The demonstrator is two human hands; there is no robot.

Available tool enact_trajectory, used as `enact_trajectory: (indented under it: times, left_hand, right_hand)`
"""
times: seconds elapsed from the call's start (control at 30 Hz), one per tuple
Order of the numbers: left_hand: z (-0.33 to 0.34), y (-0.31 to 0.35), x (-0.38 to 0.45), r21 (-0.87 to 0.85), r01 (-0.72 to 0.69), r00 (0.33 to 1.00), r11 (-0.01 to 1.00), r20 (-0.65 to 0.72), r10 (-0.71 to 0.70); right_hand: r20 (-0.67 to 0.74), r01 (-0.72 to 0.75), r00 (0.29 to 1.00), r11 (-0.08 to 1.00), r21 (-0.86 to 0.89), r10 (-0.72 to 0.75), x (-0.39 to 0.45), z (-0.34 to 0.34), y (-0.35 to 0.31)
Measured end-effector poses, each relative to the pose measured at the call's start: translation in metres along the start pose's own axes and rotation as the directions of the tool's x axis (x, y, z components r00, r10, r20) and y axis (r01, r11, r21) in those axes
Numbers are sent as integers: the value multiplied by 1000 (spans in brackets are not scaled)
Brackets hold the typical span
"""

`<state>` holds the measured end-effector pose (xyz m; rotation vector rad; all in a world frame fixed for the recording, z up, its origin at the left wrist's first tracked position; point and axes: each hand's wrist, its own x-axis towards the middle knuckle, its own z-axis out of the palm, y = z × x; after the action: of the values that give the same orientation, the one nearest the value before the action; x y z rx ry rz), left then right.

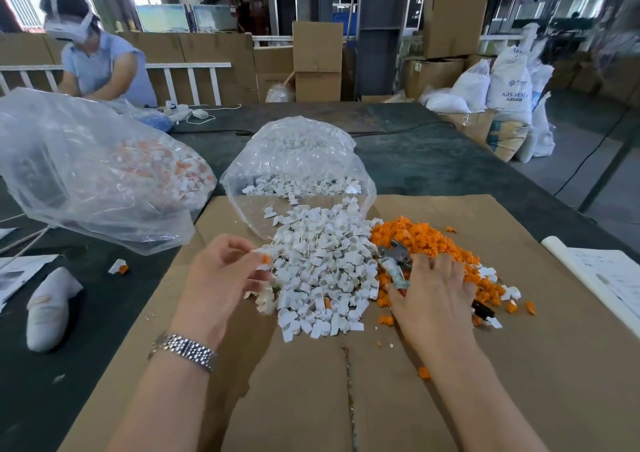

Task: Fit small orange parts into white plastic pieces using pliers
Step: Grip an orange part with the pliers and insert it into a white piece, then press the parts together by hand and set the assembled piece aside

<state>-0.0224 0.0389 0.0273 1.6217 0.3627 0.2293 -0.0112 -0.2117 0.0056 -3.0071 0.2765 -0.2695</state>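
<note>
Over the cardboard (381, 399), left hand (221, 275) pinches a white piece (260, 251) (perhaps orange-tipped).

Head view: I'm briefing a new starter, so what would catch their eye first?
The white pieces heaped mid-cardboard beside the bright orange parts on their right. Then the hands: the left hand pinches a white piece with orange fitted, and the right hand grips pliers.

Right hand (434, 294) covers most of the pliers (394, 264); only jaws and one handle show beside it. Behind the white pile (318, 268), bagged pieces blur. Paper (602, 275) runs off frame.
</note>
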Motion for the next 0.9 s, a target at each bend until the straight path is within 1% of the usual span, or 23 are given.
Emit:
enact_trajectory:
  times: [0.03, 0.07, 0.1, 0.17, 0.2, 0.27, 0.33, 0.4, 0.47, 0.5, 0.53, 0.57, 0.6, 0.67, 0.7, 0.73, 0.8, 0.9]
  left_hand:
    - [-11, -2, 3, 134, -16, 992, 991, -121, 32]
    - [-21, -6, 7, 281, -25, 973, 959, -212, 88]
    - [-30, -9, 11, 416, -26, 956, 909, -255, 144]
    - [-41, -15, 17, 593, 3, 939, 805, -279, 201]
    - [-43, -17, 20, 637, 39, 937, 769, -290, 193]
    - [-44, -21, 23, 668, 119, 936, 735, -322, 141]
    - [-42, -23, 22, 689, 151, 934, 709, -334, 125]
    - [-41, -25, 19, 718, 147, 932, 680, -331, 148]
    - [-40, -24, 16, 781, 150, 929, 607, -321, 185]
    - [-40, -23, 15, 814, 149, 926, 562, -315, 210]
    - [-38, -22, 14, 826, 136, 924, 547, -305, 230]
    - [-35, -20, 14, 814, 101, 928, 572, -285, 241]
    - [-31, -18, 13, 779, 42, 936, 626, -249, 247]
    - [-19, -13, 8, 678, -121, 951, 725, -130, 280]
    - [-11, -10, 3, 627, -196, 954, 754, -55, 294]
    - [-5, -7, 0, 579, -251, 956, 776, 20, 294]
    - [6, -6, -6, 493, -306, 952, 814, 154, 265]
    - [17, -8, -11, 466, -368, 919, 805, 313, 239]
  right_hand:
    - [-1, 1, 1000, 1000, -3, -1, 0, 1, 0]
    - [-2, 5, 1000, 1000, -5, -5, 0, 2, 0]
    - [-3, 9, 1000, 1000, -5, -10, 0, 3, -1]
    - [-1, 19, 1000, 999, 39, -19, 1, 5, 0]
    - [9, 22, 1000, 996, 87, -23, 2, 4, 1]
    - [42, 27, 998, 977, 211, -37, 2, 2, 3]
    - [53, 33, 997, 952, 305, -52, 3, -3, 6]
    - [6, 83, 996, 948, 308, -89, 2, -9, 11]
    - [-44, 169, 986, 950, 262, -163, 0, -15, 17]
    - [-32, 199, 980, 951, 236, -197, -1, -19, 19]
    - [8, 219, 974, 951, 219, -227, -3, -23, 19]
    - [58, 235, 966, 950, 204, -251, -4, -25, 18]
    - [102, 250, 957, 952, 178, -270, -6, -26, 16]
    - [136, 271, 949, 958, 97, -283, -8, -25, 10]
    - [138, 274, 949, 959, 77, -282, -10, -24, 7]
    - [131, 275, 950, 959, 73, -282, -10, -22, 5]
    - [119, 280, 951, 958, 60, -286, -11, -19, 3]
    - [94, 297, 948, 952, 72, -303, -10, -16, 2]
